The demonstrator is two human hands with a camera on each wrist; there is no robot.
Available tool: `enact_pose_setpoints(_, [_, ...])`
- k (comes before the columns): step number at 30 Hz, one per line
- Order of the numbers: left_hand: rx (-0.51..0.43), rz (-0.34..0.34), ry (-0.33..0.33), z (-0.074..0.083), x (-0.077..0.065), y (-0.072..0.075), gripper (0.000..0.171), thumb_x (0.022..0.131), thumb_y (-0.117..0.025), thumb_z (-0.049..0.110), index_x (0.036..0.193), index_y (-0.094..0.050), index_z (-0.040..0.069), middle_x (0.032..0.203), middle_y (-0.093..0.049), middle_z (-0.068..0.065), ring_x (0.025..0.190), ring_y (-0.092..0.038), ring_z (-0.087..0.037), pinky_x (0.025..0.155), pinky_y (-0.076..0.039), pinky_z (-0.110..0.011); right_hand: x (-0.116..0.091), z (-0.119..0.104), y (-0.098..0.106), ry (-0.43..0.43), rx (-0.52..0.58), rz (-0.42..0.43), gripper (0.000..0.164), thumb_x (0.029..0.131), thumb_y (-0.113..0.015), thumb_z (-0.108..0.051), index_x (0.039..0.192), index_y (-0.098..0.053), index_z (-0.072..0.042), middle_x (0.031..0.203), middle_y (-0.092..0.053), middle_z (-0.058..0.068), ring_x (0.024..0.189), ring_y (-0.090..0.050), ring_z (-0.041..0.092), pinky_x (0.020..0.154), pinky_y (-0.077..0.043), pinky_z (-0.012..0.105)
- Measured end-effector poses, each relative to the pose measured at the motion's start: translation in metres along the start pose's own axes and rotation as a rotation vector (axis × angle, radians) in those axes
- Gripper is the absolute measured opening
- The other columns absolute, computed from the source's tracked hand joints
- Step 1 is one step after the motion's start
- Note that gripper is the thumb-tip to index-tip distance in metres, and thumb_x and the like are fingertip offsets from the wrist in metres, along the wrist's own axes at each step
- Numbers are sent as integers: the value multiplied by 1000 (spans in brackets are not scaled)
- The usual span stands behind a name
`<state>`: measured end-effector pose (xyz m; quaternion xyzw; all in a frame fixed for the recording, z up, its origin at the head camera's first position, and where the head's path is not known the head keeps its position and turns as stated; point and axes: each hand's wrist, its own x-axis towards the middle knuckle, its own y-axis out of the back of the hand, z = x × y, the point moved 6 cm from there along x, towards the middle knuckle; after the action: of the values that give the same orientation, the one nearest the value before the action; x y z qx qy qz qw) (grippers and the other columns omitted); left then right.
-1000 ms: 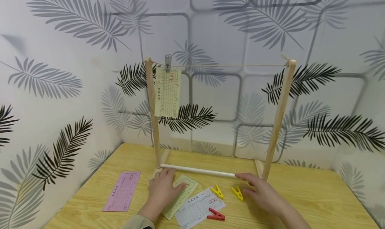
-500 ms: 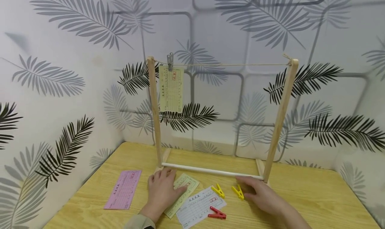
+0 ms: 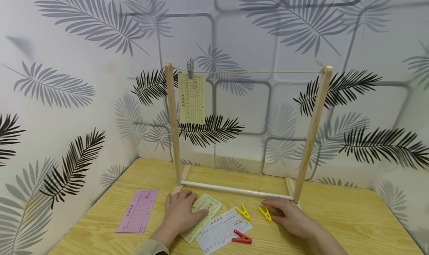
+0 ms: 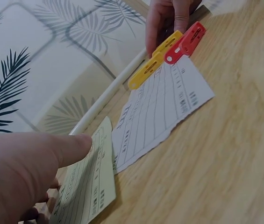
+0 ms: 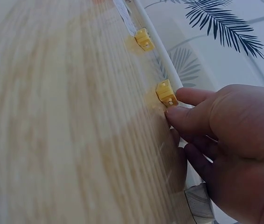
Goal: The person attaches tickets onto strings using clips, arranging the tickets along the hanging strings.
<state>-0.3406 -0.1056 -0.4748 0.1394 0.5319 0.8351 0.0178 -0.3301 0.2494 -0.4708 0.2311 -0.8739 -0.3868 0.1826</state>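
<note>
My left hand point(image 3: 181, 212) rests over the left edge of a pale green printed slip point(image 3: 201, 217), its thumb lying across the paper. The left wrist view shows that thumb point(image 4: 78, 147) straight, above the green slip. My right hand point(image 3: 291, 217) is beside a yellow clothespin point(image 3: 264, 214); its thumb and index fingertips are right at the clip's end in the right wrist view, apart from each other. Another yellow clothespin point(image 3: 242, 212) lies to its left, at the corner of a white slip point(image 3: 221, 230). A red clothespin point(image 3: 241, 237) overlaps the white slip's lower right edge.
A wooden frame point(image 3: 311, 136) with a white rod point(image 3: 234, 190) low across it stands behind the hands. From its string point(image 3: 261, 72) a grey clip point(image 3: 190, 69) holds a yellow-green slip point(image 3: 192, 102). A pink slip point(image 3: 137, 211) lies at left on the wooden table point(image 3: 352, 217).
My right hand has drawn its fingers in closer to the yellow clothespin. The left hand has shifted only slightly on the green slip. The head view has tilted a little.
</note>
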Motion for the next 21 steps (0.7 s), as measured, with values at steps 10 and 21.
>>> enact_pose_setpoints(10, [5, -14, -19, 0, 3, 1, 69, 90, -88, 54, 138, -73, 7, 148, -63, -17, 140, -54, -46, 123, -17, -78, -3, 0, 0, 19, -11, 15, 36, 104, -75, -5, 140, -73, -4, 148, -66, 20, 140, -57, 49, 114, -51, 47])
enact_pose_setpoints(21, [13, 2, -11, 3, 1, 6, 67, 88, -90, 54, 131, -76, 5, 138, -68, -16, 135, -57, -44, 121, -27, -74, -1, 3, 1, -32, -6, 56, 31, 102, -77, -5, 134, -76, -7, 144, -69, 17, 137, -60, 48, 113, -50, 54])
